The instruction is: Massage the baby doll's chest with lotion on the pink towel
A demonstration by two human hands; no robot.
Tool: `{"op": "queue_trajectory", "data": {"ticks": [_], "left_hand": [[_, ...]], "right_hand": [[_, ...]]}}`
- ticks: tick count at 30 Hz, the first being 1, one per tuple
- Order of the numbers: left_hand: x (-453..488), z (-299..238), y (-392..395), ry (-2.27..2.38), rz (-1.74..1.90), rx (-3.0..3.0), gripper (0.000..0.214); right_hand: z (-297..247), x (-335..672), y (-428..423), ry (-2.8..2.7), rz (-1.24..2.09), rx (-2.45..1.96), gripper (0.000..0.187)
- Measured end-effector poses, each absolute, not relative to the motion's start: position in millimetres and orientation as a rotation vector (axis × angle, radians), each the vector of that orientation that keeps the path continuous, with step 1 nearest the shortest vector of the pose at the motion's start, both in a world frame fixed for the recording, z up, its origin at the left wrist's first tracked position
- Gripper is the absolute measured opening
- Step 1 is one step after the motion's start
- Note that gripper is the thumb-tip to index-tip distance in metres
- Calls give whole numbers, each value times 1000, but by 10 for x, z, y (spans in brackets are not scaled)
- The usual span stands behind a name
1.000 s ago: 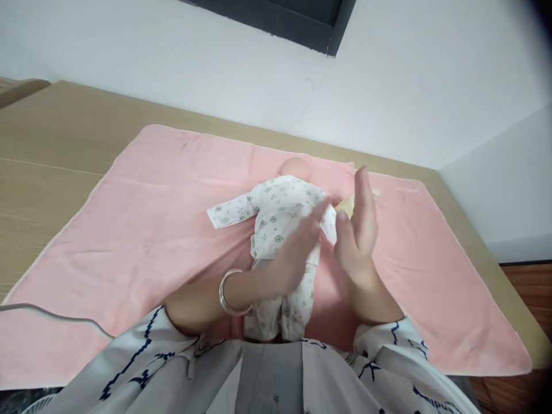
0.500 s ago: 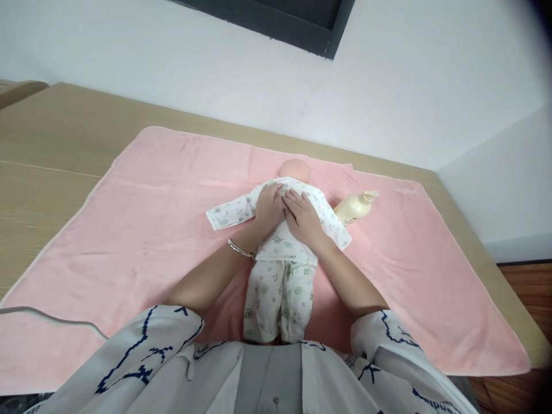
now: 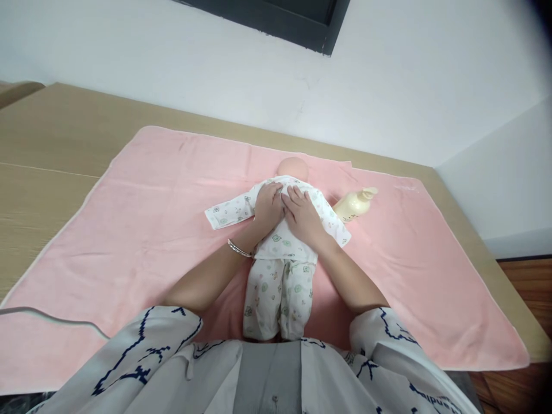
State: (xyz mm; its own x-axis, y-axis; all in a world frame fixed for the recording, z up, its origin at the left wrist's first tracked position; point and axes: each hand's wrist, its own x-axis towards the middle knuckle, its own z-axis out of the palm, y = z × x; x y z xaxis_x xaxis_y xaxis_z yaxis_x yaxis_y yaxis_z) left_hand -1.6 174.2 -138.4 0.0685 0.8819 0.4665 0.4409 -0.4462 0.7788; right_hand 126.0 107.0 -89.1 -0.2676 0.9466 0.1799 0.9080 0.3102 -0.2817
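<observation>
The shirt [image 3: 336,379] carries dark blue lettering [image 3: 433,401] low on its right side; folds break it up, and only something like "andl" can be made out. The bottle [image 3: 352,206] has small dark marks, too small to read.

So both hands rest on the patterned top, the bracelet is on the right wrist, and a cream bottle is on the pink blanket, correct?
Not quite: the head view shows the bracelet on the left wrist, not the right. The rest stands: the left hand and right hand rest on the patterned top, and the cream bottle is on the pink blanket.
</observation>
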Motion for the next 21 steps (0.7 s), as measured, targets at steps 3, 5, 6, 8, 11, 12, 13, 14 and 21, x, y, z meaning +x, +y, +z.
{"op": "queue_trajectory", "data": {"ticks": [3,5,6,8,11,12,13,14,21], "left_hand": [[-15,-1376,1736,1305,1344,1918,37],[-13,-1365,1722,1320,1336,1918,37],[-12,-1359,1714,1329,1330,1919,38],[-12,-1346,1698,1340,1316,1926,38],[-16,-1333,1686,1347,1303,1923,38],[-17,-1331,1686,1349,1300,1921,38],[-18,-1330,1686,1351,1294,1921,38],[-19,-1329,1686,1354,1286,1922,39],[-17,-1318,1675,1349,1281,1929,39]], "right_hand": [[-898,1415,1221,-2125,222,-1784,58],[-910,1422,1220,-2010,153,-1892,60],[-915,1393,1186,-1990,105,-1916,59],[-921,1303,1086,-2045,41,-1867,55],[-922,1229,1008,-2203,135,-1656,51],[-924,1244,1024,-2223,197,-1606,51],[-928,1277,1059,-2218,251,-1584,51],[-934,1322,1106,-2186,288,-1592,50],[-949,1323,1087,-1983,154,-1882,59]]}}
